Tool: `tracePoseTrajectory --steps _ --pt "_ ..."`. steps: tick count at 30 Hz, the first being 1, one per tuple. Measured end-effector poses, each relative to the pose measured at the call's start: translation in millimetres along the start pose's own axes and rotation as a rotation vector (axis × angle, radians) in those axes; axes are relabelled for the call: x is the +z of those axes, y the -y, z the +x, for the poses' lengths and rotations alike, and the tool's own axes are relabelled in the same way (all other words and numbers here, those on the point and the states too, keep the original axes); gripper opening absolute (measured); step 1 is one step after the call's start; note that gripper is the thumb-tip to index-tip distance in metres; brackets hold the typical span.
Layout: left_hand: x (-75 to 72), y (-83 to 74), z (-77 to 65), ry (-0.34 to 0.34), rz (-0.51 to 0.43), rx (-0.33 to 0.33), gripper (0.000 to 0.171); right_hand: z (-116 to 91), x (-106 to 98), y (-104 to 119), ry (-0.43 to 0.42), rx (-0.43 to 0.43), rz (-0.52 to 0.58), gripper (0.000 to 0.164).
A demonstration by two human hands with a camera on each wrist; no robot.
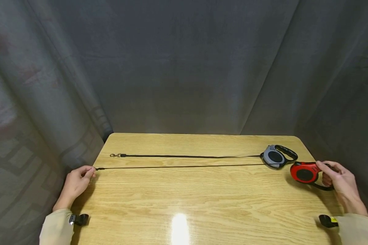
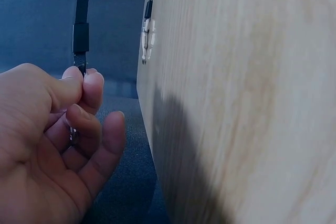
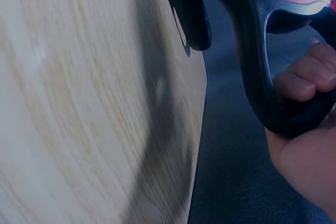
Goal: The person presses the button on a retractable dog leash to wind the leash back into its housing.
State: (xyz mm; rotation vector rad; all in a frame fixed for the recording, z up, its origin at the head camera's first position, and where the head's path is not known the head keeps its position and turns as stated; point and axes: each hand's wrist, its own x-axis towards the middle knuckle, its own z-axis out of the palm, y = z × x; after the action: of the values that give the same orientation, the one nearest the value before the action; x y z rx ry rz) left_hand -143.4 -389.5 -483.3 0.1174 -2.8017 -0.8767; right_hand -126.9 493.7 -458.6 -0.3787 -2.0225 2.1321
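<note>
You hold one red retractable leash [image 1: 304, 175], handle within your curled right hand [image 1: 342, 180], above the wood-grain tabletop's [image 1: 233, 197] right side, its drawn-out black strap's [image 1: 184, 166] end pinched by your left hand [image 1: 76, 183]; beyond, one grey retractable leash [image 1: 274, 157], extended.

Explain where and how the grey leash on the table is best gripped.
Grip the grey leash by its black loop handle, probably from the far right. The loop points right, away from the strap, and looks open enough for a wrapped grip; the red leash in the right hand crowds the near side.
</note>
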Motion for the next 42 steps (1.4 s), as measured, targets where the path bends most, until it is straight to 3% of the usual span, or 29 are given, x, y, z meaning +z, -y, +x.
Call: tracePoseTrajectory --steps 5,16,22,31,42 --pt "0.1 0.6 -0.5 -0.014 0.025 0.006 0.028 -1.8 -0.9 -2.2 -0.011 -0.022 -0.075 0.019" --pt "0.6 2.3 -2.0 -0.022 0.019 0.009 0.028 -1.0 6.8 1.4 -0.038 -0.083 0.041 0.022" --pt "2.9 4.7 -2.2 -0.010 0.008 -0.004 0.029 -0.7 7.2 -0.7 -0.038 -0.065 0.067 0.022" --pt "3.8 3.9 -3.2 -0.002 -0.003 -0.011 0.030 -1.1 10.4 -2.1 -0.025 -0.034 0.030 0.022" --pt "4.5 1.3 -4.0 -0.001 -0.019 -0.028 0.032 0.5 18.7 0.1 0.002 -0.081 0.019 0.021"
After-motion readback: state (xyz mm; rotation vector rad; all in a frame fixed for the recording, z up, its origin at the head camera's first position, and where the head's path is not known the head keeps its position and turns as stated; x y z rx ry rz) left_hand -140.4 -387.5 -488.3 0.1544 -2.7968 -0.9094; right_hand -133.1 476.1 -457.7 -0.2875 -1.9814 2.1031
